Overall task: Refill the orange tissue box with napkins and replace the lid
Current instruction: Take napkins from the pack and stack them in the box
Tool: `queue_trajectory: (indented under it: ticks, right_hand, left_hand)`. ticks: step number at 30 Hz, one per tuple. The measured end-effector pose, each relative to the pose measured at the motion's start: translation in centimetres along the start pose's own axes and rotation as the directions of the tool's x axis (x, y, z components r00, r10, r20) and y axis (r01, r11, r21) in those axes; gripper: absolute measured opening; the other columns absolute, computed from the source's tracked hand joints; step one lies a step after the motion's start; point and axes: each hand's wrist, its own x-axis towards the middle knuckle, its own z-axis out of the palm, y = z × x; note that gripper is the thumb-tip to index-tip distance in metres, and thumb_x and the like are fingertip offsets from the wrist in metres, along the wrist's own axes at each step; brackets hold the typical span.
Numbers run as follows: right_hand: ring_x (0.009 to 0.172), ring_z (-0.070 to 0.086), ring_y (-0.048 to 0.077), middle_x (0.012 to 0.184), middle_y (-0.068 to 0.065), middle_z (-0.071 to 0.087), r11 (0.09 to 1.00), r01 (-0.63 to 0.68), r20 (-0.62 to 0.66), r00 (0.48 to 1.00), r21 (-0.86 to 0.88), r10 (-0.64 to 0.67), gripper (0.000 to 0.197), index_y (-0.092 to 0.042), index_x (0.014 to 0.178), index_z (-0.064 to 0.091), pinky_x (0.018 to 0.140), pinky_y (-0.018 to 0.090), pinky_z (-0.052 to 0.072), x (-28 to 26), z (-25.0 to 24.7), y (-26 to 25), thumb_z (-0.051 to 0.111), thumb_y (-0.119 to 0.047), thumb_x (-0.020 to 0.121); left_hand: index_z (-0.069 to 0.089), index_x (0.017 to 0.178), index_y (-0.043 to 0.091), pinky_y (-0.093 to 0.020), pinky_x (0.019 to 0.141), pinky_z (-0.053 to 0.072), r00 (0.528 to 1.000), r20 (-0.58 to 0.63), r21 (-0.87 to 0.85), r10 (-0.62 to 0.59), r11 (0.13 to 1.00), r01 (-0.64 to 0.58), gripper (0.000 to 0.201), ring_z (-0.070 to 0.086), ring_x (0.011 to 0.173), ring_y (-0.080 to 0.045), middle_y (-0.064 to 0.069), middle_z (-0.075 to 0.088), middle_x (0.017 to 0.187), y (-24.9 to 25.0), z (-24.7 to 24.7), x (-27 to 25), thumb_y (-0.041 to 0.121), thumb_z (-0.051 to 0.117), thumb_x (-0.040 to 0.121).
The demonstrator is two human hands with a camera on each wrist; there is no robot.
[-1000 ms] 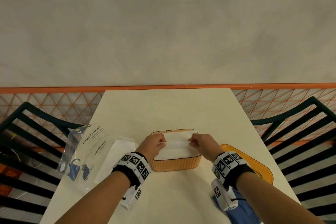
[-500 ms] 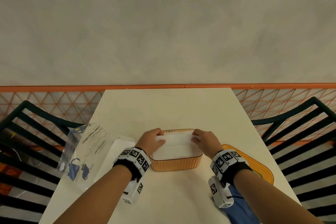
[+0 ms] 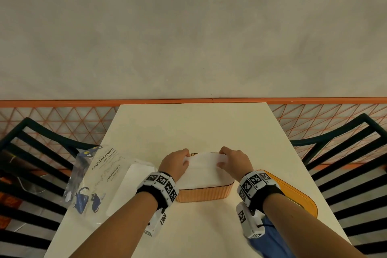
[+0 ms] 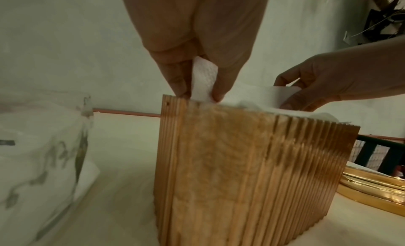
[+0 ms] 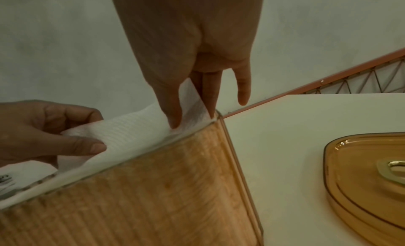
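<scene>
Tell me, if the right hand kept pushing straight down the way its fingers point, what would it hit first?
Probably the white napkins it already pinches at the orange tissue box far edge; the right hand points down into them.

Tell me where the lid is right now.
In the head view the lid lies flat on the table, right of the orange box, partly hidden by the right forearm; neither hand touches it.
</scene>
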Motion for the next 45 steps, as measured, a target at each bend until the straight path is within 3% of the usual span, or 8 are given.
queue_trajectory:
  ticks: [10,13,16,20,23,26,34,45]
  right_hand:
    - [0.072,0.049,0.022,0.086,0.006,0.066,0.997,0.053,-0.056,0.997,-0.055,-0.056,0.008,-0.015,0.095,0.056,0.064,0.026,0.036,0.2,0.3,-0.1,0.049,-0.015,0.09]
    - [0.071,0.05,0.022,0.082,0.002,0.065,0.991,0.088,-0.072,0.993,-0.096,-0.095,0.013,-0.019,0.086,0.051,0.065,0.025,0.035,0.0,0.5,0.0,0.044,-0.009,0.09]
    - [0.069,0.047,0.023,0.074,-0.002,0.053,0.983,0.113,-0.077,0.989,-0.147,-0.126,0.016,-0.016,0.092,0.055,0.067,0.026,0.032,-0.1,0.5,0.1,0.042,-0.008,0.09]
    - [0.079,0.056,0.029,0.083,0.005,0.064,0.98,0.133,-0.049,0.989,-0.148,-0.142,0.014,-0.017,0.093,0.054,0.072,0.027,0.033,-0.4,0.5,0.2,0.043,-0.008,0.09]
    - [0.091,0.062,0.029,0.095,0.007,0.07,0.988,0.13,-0.039,0.99,-0.088,-0.134,0.016,-0.012,0.103,0.058,0.08,0.03,0.041,-0.4,0.6,0.5,0.046,-0.013,0.092]
    - [0.095,0.062,0.029,0.099,0.007,0.07,0.99,0.124,-0.015,0.992,-0.066,-0.125,0.016,-0.013,0.104,0.058,0.082,0.031,0.044,-0.4,0.6,0.6,0.048,-0.019,0.093]
    - [0.091,0.063,0.019,0.103,0.0,0.07,0.989,0.143,0.027,0.989,0.033,-0.144,0.034,-0.019,0.102,0.06,0.076,0.026,0.046,-0.9,0.3,0.5,0.049,-0.049,0.09]
    - [0.09,0.065,0.02,0.097,-0.001,0.071,0.974,0.219,-0.058,0.975,0.052,-0.216,0.027,-0.019,0.102,0.063,0.075,0.028,0.047,-1.3,0.5,0.6,0.045,-0.038,0.094]
  left_hand:
    - [0.055,0.097,0.004,-0.018,0.058,0.031,0.993,-0.034,-0.003,0.116,0.993,-0.116,0.013,0.046,0.075,-0.015,0.001,0.051,0.083,-0.8,0.0,-0.4,0.005,0.044,0.091]
    - [0.058,0.092,0.0,-0.027,0.065,0.042,0.983,-0.022,0.028,0.181,0.983,-0.181,0.013,0.055,0.077,-0.023,-0.009,0.058,0.087,-1.4,0.3,-0.9,-0.002,0.045,0.088]
    - [0.061,0.08,-0.001,-0.032,0.057,0.051,0.977,0.014,0.119,0.212,0.97,-0.212,0.013,0.064,0.07,-0.028,-0.015,0.064,0.086,-1.7,0.6,-1.3,-0.012,0.056,0.075]
    - [0.061,0.061,0.012,-0.013,0.034,0.038,0.979,0.066,0.169,0.195,0.964,-0.204,0.034,0.061,0.047,-0.014,-0.001,0.065,0.068,-1.7,0.8,-1.6,-0.008,0.082,0.042]
    - [0.065,0.094,0.002,-0.026,0.062,0.05,0.974,0.054,0.14,0.219,0.964,-0.224,0.014,0.066,0.083,-0.024,-0.008,0.062,0.104,-1.3,0.5,-1.8,-0.003,0.057,0.083]
    - [0.059,0.113,0.003,-0.031,0.08,0.047,0.985,0.066,0.113,0.159,0.98,-0.166,0.026,0.06,0.097,-0.027,-0.006,0.054,0.122,-1.4,0.4,-1.8,0.008,0.041,0.094]
    - [0.06,0.114,0.015,-0.03,0.087,0.049,0.993,0.025,-0.006,0.115,0.993,-0.115,0.032,0.06,0.101,-0.018,0.002,0.059,0.115,-1.0,0.5,-1.7,0.035,0.047,0.095]
    - [0.062,0.106,0.014,-0.029,0.074,0.047,0.989,-0.083,0.053,0.12,0.992,-0.116,0.028,0.062,0.091,-0.019,0.001,0.065,0.103,0.1,0.0,-1.8,0.026,0.037,0.099]
